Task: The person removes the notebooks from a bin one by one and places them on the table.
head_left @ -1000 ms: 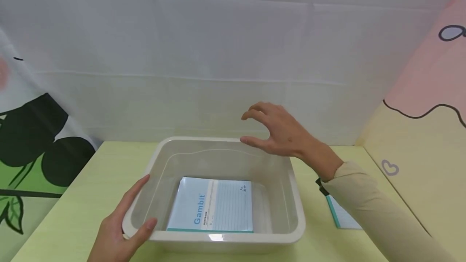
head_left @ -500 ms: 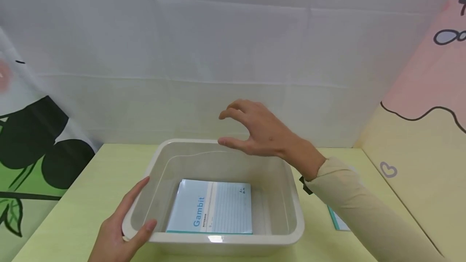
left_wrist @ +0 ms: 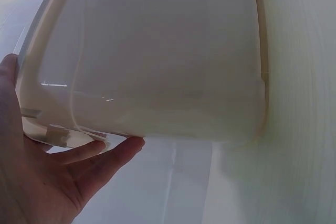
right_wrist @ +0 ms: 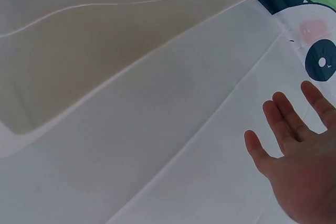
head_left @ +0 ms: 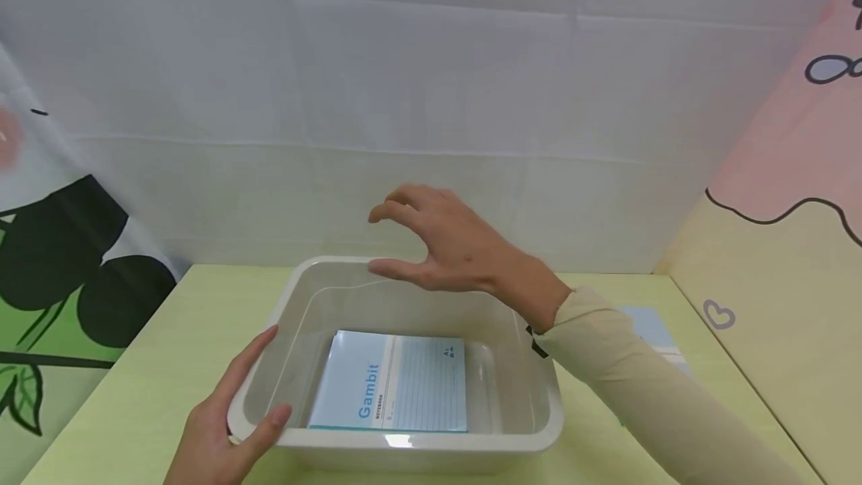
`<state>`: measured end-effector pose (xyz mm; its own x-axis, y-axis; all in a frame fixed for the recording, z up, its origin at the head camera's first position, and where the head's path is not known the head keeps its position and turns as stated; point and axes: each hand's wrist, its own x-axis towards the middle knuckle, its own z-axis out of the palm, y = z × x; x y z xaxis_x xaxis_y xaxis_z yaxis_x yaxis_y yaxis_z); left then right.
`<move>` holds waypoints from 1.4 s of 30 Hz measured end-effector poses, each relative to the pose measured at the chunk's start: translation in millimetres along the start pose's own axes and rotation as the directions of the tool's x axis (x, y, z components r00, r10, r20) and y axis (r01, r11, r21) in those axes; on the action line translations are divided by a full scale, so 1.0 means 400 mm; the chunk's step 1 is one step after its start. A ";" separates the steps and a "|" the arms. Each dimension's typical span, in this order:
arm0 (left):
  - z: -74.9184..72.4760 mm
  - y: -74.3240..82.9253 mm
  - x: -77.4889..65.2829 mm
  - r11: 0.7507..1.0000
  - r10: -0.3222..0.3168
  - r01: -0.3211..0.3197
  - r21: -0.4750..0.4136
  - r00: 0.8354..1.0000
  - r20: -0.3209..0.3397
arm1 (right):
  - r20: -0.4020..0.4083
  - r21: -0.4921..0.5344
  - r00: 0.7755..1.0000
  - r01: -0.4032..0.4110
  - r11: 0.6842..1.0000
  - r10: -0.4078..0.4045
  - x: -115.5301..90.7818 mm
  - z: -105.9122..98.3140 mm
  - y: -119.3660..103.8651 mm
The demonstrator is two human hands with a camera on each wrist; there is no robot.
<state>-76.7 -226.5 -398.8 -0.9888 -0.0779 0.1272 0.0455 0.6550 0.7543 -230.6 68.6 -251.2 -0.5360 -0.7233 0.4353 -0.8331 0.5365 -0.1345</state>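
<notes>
A cream plastic basin (head_left: 404, 441) stands on the table, with a pale blue notebook (head_left: 420, 380) marked "Gambit" lying flat on its bottom. My left hand (head_left: 218, 425) grips the basin's front left corner, thumb over the rim; in the left wrist view the fingers (left_wrist: 113, 161) lie along the outer wall. Above the back rim hovers my right hand (head_left: 438, 238), holding nothing, with thumb and fingers spread apart. The right wrist view shows this hand (right_wrist: 304, 171) apart from the basin wall (right_wrist: 105, 51).
On the table (head_left: 155, 365) to the basin's right lies another blue notebook (head_left: 649, 326), partly hidden by my right sleeve (head_left: 646, 373). A white cloth backdrop (head_left: 404, 81) closes off the back. Printed panels flank both sides, the right one (head_left: 774, 305) showing a heart.
My right hand has moved left above the basin's back rim, its fingers still spread. The left hand, the basin and the notebook inside stay in place.
</notes>
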 end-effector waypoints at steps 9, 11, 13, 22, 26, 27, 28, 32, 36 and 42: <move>0.001 0.000 -0.002 1.000 -0.017 0.017 0.001 1.000 0.006 | 0.036 -0.009 0.997 0.063 0.998 -0.062 0.038 0.046 -0.022; 0.002 0.001 -0.001 1.000 -0.024 0.024 0.001 1.000 0.013 | 0.057 -0.012 0.995 0.080 0.997 -0.080 0.041 0.065 -0.026; 0.002 0.003 -0.001 1.000 -0.028 0.028 0.004 0.999 0.018 | 0.090 -0.015 0.991 0.097 0.995 -0.095 0.043 0.085 -0.032; -0.005 0.003 -0.002 0.999 -0.041 0.040 0.020 0.999 0.035 | 0.245 -0.050 0.964 0.117 0.992 -0.101 0.046 0.150 -0.055; -0.005 0.002 -0.003 0.999 -0.029 0.028 0.021 0.999 0.029 | 0.297 -0.062 0.948 0.137 0.989 -0.112 0.054 0.164 -0.066; -0.005 0.003 -0.002 0.999 -0.031 0.030 0.018 0.999 0.031 | 0.310 -0.063 0.944 0.140 0.988 -0.114 0.056 0.169 -0.068; -0.005 0.003 -0.001 0.999 -0.026 0.026 0.020 0.999 0.028 | 0.326 -0.068 0.939 0.142 0.987 -0.113 0.058 0.175 -0.069; -0.003 0.006 0.003 1.000 -0.018 0.017 0.018 1.000 0.024 | 0.392 -0.101 0.915 0.147 0.984 -0.097 0.061 0.207 -0.072; -0.001 0.006 0.001 1.000 -0.012 0.012 0.016 1.000 0.023 | 0.476 -0.154 0.872 0.209 0.966 -0.113 0.059 0.259 -0.087; 0.004 0.006 -0.002 0.999 -0.051 0.051 -0.004 0.997 0.049 | 0.575 -0.236 0.806 0.325 0.916 -0.138 0.042 0.337 -0.120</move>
<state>-76.2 -223.7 -398.0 -0.9957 -0.0741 0.0565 -0.0049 0.6473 0.7623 -217.8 -28.0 -357.2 -0.3953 -0.9075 -0.1423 -0.9051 0.3585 0.2286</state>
